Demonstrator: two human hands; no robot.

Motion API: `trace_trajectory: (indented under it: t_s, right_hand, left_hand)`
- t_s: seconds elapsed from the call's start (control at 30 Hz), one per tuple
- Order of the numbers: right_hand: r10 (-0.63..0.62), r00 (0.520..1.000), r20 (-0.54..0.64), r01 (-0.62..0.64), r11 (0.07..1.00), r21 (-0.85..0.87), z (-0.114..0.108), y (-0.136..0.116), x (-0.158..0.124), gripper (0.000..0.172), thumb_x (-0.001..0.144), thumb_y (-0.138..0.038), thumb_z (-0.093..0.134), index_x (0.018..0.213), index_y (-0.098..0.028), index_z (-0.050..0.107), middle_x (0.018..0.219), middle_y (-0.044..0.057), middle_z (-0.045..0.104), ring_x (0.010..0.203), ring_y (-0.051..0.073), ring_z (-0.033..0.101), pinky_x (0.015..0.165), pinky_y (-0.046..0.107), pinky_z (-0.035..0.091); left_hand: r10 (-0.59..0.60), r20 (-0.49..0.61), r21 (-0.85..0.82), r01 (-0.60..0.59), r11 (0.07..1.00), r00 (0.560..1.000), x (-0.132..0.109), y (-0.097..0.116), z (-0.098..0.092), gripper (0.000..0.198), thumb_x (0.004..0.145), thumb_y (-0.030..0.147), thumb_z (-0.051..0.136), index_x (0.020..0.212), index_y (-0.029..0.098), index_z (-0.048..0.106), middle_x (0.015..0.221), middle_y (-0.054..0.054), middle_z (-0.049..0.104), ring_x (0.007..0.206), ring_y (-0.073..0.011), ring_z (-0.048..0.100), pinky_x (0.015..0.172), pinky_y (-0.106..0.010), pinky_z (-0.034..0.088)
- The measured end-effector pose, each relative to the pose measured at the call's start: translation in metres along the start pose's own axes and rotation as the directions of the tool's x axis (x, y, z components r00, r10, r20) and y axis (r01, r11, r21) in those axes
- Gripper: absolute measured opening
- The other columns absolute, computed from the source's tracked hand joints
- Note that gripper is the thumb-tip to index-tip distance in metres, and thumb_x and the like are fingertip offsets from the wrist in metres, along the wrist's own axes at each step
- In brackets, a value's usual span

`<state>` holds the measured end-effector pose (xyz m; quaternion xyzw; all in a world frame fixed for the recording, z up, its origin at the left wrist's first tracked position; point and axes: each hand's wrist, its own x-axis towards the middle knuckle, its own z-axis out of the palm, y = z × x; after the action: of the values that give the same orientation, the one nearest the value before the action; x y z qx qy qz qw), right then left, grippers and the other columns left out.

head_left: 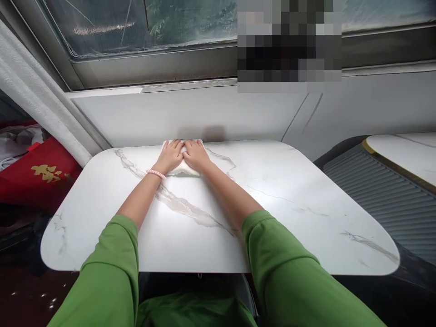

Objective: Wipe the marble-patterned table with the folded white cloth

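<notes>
A white folded cloth (pixel 184 170) lies at the far edge of the white marble table (pixel 289 204), against the wall. My left hand (pixel 170 155) and my right hand (pixel 195 154) lie side by side flat on top of it, fingers stretched out toward the wall and thumbs touching. A pink coiled band sits on my left wrist. Both arms wear green sleeves pushed up past the elbow. Most of the cloth is hidden under my hands.
A window with a metal frame (pixel 153 68) runs above the white wall. A red cloth with gold print (pixel 41 175) lies at the left, below a grey curtain (pixel 37 104). A second table (pixel 405 152) and a ribbed grey seat (pixel 384 200) stand at the right.
</notes>
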<state>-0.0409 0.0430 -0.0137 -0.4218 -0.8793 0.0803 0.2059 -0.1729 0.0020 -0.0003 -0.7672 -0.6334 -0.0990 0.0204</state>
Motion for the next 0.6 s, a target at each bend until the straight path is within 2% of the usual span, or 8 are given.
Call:
trace_trajectory:
  t_s: [0.13, 0.27, 0.43, 0.6]
  right_hand:
    - [-0.012, 0.999, 0.033, 0.013, 1.000, -0.021, -0.002, 0.000, -0.007, 0.047, 0.088, -0.016, 0.029, 0.130, -0.004, 0.048, 0.146, 0.020, 0.048, 0.139, 0.029, 0.037, 0.119, 0.047, 0.019]
    - [-0.042, 0.997, 0.065, 0.042, 0.999, -0.001, -0.005, -0.005, -0.025, 0.053, 0.089, -0.018, 0.028, 0.137, -0.002, 0.045, 0.150, 0.018, 0.044, 0.143, 0.028, 0.034, 0.120, 0.047, 0.018]
    - [-0.045, 0.995, 0.084, 0.048, 0.999, -0.025, -0.014, -0.021, -0.066, 0.057, 0.091, -0.020, 0.028, 0.143, -0.001, 0.041, 0.153, 0.017, 0.041, 0.145, 0.028, 0.031, 0.122, 0.046, 0.017]
    - [-0.081, 0.992, 0.092, 0.089, 0.993, -0.082, -0.024, -0.045, -0.118, 0.057, 0.093, -0.022, 0.030, 0.144, -0.001, 0.042, 0.153, 0.017, 0.041, 0.145, 0.029, 0.033, 0.122, 0.047, 0.018]
  left_hand:
    - [-0.019, 0.006, 0.006, 0.019, 1.000, 1.000, -0.006, 0.004, 0.001, 0.050, 0.097, 0.019, 0.029, 0.144, 0.011, 0.040, 0.157, -0.012, 0.037, 0.146, -0.0223, 0.028, 0.122, -0.045, 0.013]
    - [-0.055, 0.019, 0.024, 0.055, 0.998, 0.998, -0.026, 0.017, -0.003, 0.050, 0.097, 0.020, 0.030, 0.145, 0.009, 0.040, 0.157, -0.013, 0.035, 0.147, -0.0235, 0.027, 0.122, -0.046, 0.013]
    - [-0.030, 0.015, 0.040, 0.029, 0.999, 0.999, -0.068, 0.039, -0.008, 0.052, 0.096, 0.020, 0.031, 0.146, 0.007, 0.039, 0.157, -0.014, 0.036, 0.147, -0.0236, 0.028, 0.123, -0.046, 0.013]
    - [0.002, 0.001, 0.045, -0.002, 0.999, 1.000, -0.119, 0.060, -0.010, 0.054, 0.095, 0.020, 0.031, 0.146, 0.004, 0.038, 0.156, -0.017, 0.035, 0.147, -0.0265, 0.027, 0.123, -0.051, 0.013]
